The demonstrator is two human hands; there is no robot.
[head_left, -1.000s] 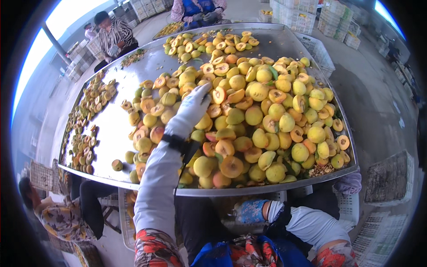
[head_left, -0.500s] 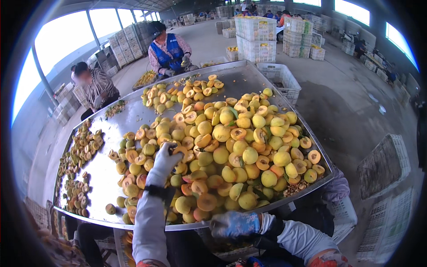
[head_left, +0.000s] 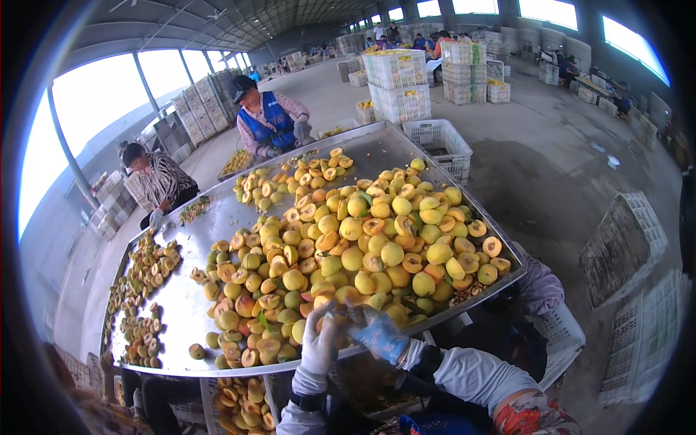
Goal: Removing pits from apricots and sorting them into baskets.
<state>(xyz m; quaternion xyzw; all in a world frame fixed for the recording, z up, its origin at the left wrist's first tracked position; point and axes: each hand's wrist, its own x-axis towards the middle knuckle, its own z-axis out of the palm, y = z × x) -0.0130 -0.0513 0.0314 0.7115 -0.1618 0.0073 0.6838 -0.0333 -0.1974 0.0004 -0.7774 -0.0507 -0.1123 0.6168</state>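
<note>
Yellow peaches, many halved and some showing hollow orange centres, lie heaped on a metal-topped table. At the table's near edge my two gloved hands meet. My left hand, in a white glove, has its fingers bent upward and closed. Facing it, my right hand wears a blue patterned glove with greyish fingers, curled toward the left. What the fingers hold is blurred and partly hidden. Just beyond the fingertips shows a blurred orange peach; whether it is held I cannot tell.
Smaller brownish fruit pieces lie along the table's left side. Across the table stands a person in a blue vest; another in a striped top reaches to the left edge. White crates stand beyond the far corner and at right.
My left hand has drawn back from the heap to the near edge, beside my right hand. The right hand has risen slightly. The view has shifted, and the striped-top person now reaches to the table.
</note>
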